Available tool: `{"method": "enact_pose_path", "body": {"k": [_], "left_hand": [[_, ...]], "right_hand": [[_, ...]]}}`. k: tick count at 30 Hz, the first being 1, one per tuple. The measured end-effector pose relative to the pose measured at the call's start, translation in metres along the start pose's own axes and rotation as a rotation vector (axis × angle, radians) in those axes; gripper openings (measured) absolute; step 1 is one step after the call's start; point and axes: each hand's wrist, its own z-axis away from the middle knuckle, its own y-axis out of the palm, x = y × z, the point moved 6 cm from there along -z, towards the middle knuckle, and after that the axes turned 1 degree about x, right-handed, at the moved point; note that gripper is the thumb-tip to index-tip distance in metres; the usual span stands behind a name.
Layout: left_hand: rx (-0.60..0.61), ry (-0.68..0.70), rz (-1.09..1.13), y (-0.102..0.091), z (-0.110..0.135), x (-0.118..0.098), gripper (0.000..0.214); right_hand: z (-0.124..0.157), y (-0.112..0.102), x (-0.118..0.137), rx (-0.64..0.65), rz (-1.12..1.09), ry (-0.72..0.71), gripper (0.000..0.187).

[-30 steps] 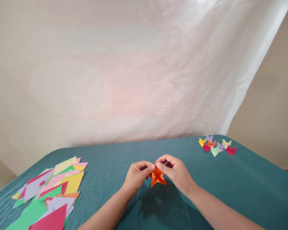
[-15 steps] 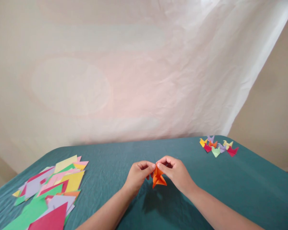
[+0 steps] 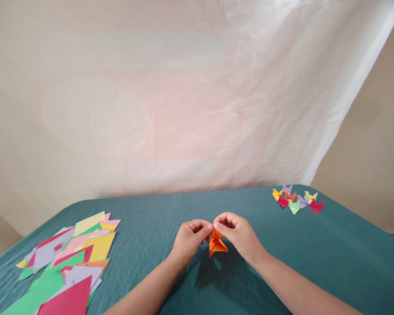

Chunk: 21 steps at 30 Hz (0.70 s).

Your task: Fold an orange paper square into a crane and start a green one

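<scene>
An orange folded paper piece (image 3: 217,243) hangs between my hands, its pointed flaps spread downward. My left hand (image 3: 192,238) pinches its top edge between thumb and forefinger. From the other side my right hand (image 3: 237,232) pinches the same upper tip, thumb toward me. Both sets of fingertips nearly meet there and hide the top of the paper. The piece is held above the table, and a shadow of hands and paper falls on the cloth below.
Colored paper sheets (image 3: 68,258) lie in a loose, overlapping spread at the left. Several small folded paper birds (image 3: 294,206) stand grouped at the far right. A dark green cloth (image 3: 144,227) covers the table, and a pale hanging sheet (image 3: 190,109) rises behind its far edge.
Almost nothing differs. Both hands keep their pinch at the top of the orange paper, and its lower flaps have shifted very slightly.
</scene>
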Motion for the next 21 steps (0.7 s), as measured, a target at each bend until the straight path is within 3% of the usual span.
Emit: {"method": "enact_pose_path", "body": {"k": [21], "left_hand": [[0.015,-0.019,-0.004,0.0004,-0.0002,-0.0002,0.031]], "right_hand": [[0.0008,-0.0007,0.007,-0.032,0.071,-0.012,0.022]]}}
